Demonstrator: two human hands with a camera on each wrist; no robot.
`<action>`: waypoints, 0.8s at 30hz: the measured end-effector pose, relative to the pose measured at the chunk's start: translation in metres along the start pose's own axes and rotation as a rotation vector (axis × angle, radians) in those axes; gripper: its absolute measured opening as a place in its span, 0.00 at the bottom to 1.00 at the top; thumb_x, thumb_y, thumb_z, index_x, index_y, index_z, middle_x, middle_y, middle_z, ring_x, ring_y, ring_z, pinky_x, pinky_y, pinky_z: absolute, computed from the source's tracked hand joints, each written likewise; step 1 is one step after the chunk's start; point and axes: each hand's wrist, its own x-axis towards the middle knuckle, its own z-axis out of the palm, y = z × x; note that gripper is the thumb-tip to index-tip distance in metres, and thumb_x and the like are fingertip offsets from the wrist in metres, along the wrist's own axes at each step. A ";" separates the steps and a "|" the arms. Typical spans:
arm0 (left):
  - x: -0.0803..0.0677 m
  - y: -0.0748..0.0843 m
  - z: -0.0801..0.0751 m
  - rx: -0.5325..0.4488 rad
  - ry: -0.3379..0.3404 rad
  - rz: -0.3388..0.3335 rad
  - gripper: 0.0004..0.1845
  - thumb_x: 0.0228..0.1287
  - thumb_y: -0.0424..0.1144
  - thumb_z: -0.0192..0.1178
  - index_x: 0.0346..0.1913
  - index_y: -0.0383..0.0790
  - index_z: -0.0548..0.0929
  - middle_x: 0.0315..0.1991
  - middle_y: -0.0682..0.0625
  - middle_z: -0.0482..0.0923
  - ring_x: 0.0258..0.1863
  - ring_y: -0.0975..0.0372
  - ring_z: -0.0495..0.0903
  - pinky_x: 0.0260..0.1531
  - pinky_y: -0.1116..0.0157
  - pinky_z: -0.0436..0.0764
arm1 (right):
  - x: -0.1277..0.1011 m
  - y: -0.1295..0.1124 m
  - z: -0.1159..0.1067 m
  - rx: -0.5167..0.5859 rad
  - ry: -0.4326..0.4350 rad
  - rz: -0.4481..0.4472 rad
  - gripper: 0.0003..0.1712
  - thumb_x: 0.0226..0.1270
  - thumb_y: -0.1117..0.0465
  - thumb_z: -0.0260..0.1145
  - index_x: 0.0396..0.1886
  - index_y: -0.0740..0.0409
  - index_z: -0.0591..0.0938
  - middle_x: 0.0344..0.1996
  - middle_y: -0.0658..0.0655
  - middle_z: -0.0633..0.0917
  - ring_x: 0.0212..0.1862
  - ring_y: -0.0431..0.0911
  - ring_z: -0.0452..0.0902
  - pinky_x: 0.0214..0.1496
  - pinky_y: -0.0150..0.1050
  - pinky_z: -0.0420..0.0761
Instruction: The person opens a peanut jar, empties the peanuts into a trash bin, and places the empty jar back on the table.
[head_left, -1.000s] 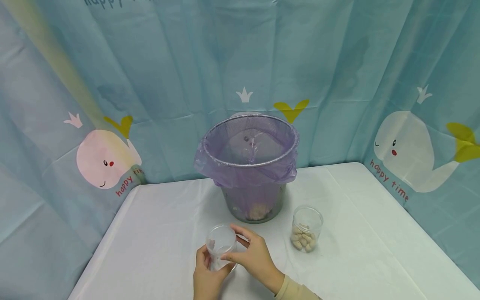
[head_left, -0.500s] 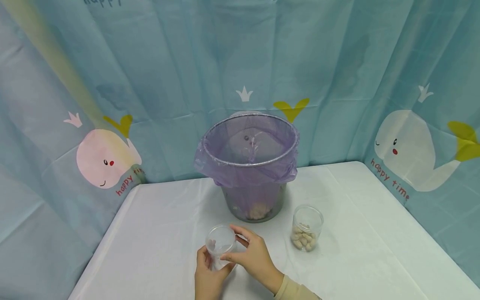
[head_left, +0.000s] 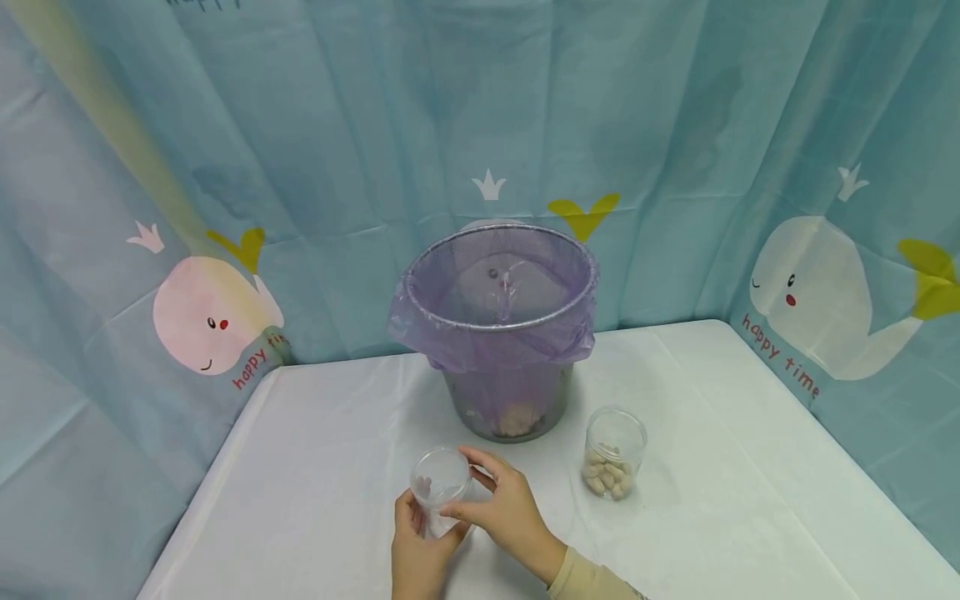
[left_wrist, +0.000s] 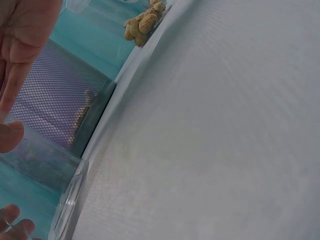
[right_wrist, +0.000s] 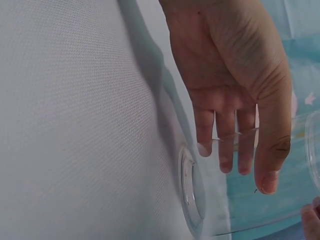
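In the head view, both hands are around a clear plastic jar [head_left: 441, 477] that looks empty and stands upright, its base right at the white tabletop. My left hand [head_left: 423, 542] grips its lower body from the left, thumb toward the front. Higher up, my right hand [head_left: 501, 508] holds it near the rim, thumb in front and fingers behind. The right wrist view catches the jar's round base [right_wrist: 192, 192] close up. Farther right stands a second clear jar [head_left: 617, 433], partly filled with unshelled peanuts [head_left: 607, 473]; these peanuts [left_wrist: 144, 22] also show in the left wrist view.
A metal mesh bin [head_left: 468, 417] lined with a purple bag [head_left: 487, 350] stands behind the jars, some pale stuff [head_left: 519, 419] low inside it. Blue printed curtains [head_left: 360, 167] enclose the table [head_left: 322, 467] at the back and sides.
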 end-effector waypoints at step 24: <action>0.002 -0.004 0.002 -0.006 0.008 0.020 0.46 0.47 0.36 0.78 0.68 0.34 0.63 0.71 0.31 0.63 0.72 0.36 0.62 0.71 0.41 0.61 | 0.000 0.002 0.000 0.001 -0.015 0.001 0.44 0.52 0.59 0.80 0.67 0.68 0.72 0.67 0.67 0.74 0.68 0.65 0.70 0.69 0.39 0.75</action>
